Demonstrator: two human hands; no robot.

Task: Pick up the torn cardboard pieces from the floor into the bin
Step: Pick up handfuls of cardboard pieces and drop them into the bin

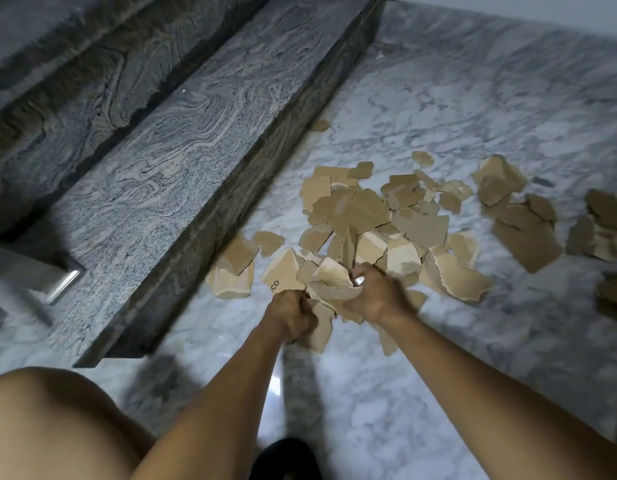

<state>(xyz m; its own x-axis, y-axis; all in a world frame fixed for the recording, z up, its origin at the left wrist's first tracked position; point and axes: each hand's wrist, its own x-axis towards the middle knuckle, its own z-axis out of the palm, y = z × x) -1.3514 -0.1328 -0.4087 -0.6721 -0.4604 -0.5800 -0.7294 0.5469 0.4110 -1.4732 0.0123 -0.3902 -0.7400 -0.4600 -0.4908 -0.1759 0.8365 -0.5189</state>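
Brown torn cardboard pieces lie scattered over the white marble floor, most of them heaped in one loose pile close to the foot of a grey veined stone step that runs diagonally across the left of the view. Both hands are down at the near edge of that pile, close together, with a bunch of the pieces gathered between them. The left hand has its fingers curled round several overlapping pieces, some of which hang below the fist toward the floor. The right hand is likewise closed on the bunch from the other side, knuckles up, with more pieces sticking out under the wrist. One pale piece just beyond the left hand bears dark printed letters. A second cluster lies further right, apart from the main pile, and more pieces run off the right edge of the view. Two stacked pieces rest against the base of the step, and a lone small scrap lies further along it. A bare knee fills the lower left corner, and a dark shoe shows at the bottom edge between the forearms
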